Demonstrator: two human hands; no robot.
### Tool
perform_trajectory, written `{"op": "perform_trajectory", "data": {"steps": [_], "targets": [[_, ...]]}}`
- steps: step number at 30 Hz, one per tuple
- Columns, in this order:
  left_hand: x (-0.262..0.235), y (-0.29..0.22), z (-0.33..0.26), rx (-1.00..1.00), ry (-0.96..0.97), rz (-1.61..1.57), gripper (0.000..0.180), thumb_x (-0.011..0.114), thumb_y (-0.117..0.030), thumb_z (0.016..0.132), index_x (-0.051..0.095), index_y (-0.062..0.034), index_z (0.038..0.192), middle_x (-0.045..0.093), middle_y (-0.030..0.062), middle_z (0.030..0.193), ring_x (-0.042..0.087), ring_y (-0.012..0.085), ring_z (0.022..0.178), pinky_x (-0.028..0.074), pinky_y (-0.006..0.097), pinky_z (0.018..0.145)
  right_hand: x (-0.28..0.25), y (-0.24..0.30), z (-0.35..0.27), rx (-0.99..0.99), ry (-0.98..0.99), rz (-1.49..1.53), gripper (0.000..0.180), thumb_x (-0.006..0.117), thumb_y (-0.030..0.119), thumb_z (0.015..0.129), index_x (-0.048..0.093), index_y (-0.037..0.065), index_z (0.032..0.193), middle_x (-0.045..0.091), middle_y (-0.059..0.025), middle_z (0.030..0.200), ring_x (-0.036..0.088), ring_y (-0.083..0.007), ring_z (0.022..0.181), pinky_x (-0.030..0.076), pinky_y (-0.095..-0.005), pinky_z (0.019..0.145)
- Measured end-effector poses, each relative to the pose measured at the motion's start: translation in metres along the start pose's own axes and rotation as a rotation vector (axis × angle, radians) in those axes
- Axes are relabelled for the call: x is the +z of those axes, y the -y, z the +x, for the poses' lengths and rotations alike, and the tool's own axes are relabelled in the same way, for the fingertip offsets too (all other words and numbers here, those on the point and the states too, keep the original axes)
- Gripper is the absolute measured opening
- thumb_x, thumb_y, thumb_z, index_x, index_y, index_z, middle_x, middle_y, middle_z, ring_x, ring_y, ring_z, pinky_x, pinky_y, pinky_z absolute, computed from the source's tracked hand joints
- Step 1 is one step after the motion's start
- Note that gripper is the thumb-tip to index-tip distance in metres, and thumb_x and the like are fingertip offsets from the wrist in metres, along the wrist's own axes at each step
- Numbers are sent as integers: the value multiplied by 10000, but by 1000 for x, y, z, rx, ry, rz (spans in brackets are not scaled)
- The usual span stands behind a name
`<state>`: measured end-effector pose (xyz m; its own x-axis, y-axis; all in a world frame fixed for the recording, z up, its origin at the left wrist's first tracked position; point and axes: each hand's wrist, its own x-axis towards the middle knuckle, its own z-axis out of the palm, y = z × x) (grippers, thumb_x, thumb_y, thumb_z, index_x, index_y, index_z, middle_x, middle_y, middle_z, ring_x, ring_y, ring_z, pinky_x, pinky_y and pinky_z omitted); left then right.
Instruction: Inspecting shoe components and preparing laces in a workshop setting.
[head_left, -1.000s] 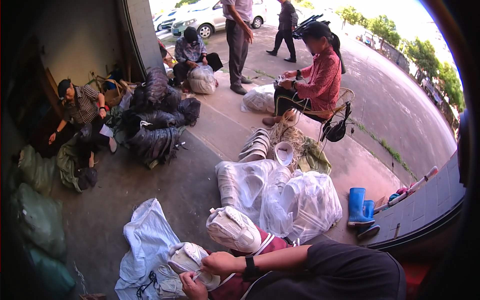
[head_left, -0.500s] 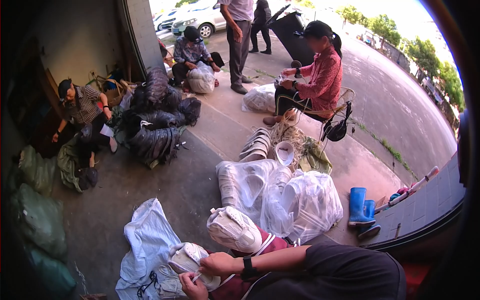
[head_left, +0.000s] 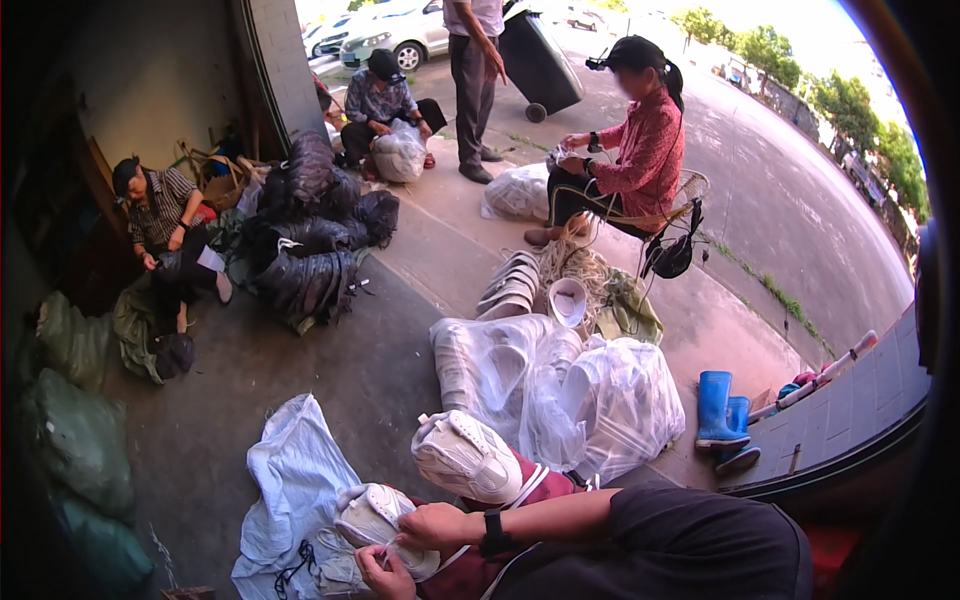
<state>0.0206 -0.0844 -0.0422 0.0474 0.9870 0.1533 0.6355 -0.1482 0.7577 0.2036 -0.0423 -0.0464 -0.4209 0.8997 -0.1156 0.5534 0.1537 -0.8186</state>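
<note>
A white shoe upper [head_left: 368,512] with rows of lace holes lies over my maroon-trousered leg, tongue side up. My right hand [head_left: 436,526], with a black watch on its wrist, is closed at the edge of this upper, fingertips pinched on it. Just below, my left hand [head_left: 386,574] has its fingertips pinched together close to the upper; what they hold is too small to make out. A second white shoe upper [head_left: 466,458] rests on my other leg, touched by neither hand. Beside my left hand lie more pale uppers [head_left: 340,565] and a dark cord [head_left: 294,566].
A light-blue sack [head_left: 295,455] spreads on the floor. Clear plastic bags [head_left: 625,405] of shoe parts stand ahead, with bundled laces [head_left: 580,265] behind. Blue boots [head_left: 718,412] stand at right. Dark bundles [head_left: 310,240], green sacks [head_left: 85,440] and several people surround the area.
My hands stay almost in place, the left fingertips shifting slightly. At left, a seated person's hands have come together. In the back, the wheeled bin has moved and the person beside it is out of sight.
</note>
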Motion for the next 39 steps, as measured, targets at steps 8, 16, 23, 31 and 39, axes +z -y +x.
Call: {"op": "perform_trajectory", "data": {"steps": [8, 16, 23, 31, 39], "targets": [[-2, -6, 3, 33, 6, 88, 146, 588, -94, 860, 538, 12, 947, 547, 168, 895, 541, 317, 810, 445, 404, 715, 3, -5, 2, -7, 0, 23, 370, 539, 381, 901, 611, 24, 836, 641, -207, 721, 641, -396, 709, 511, -481, 650], [6, 14, -3, -53, -68, -94, 187, 584, -160, 898, 511, 10, 923, 485, 94, 820, 478, 226, 733, 423, 346, 673, 6, -5, 3, 1, -15, 40, 376, 514, 372, 919, 609, 18, 835, 642, -209, 731, 640, -396, 726, 509, -481, 656], [9, 18, -3, -47, -43, -94, 201, 615, -165, 896, 512, 8, 906, 471, 70, 798, 432, 185, 673, 402, 309, 623, 2, -1, 3, 20, 17, 7, 376, 528, 371, 910, 610, 13, 829, 644, -210, 727, 644, -396, 720, 513, -479, 660], [8, 0, 0, -53, -98, -83, 192, 607, -170, 907, 511, -4, 893, 465, 65, 788, 424, 190, 690, 396, 329, 654, 2, -1, 3, 30, 8, 5, 371, 545, 371, 897, 610, 13, 826, 647, -208, 722, 648, -393, 706, 518, -478, 650], [12, 6, 0, -88, -101, -110, 185, 617, -170, 914, 524, -11, 900, 494, 61, 797, 460, 175, 694, 418, 321, 632, -2, 2, 1, 30, 23, -4, 365, 532, 371, 910, 591, 20, 834, 638, -205, 721, 638, -393, 709, 509, -475, 638]]}}
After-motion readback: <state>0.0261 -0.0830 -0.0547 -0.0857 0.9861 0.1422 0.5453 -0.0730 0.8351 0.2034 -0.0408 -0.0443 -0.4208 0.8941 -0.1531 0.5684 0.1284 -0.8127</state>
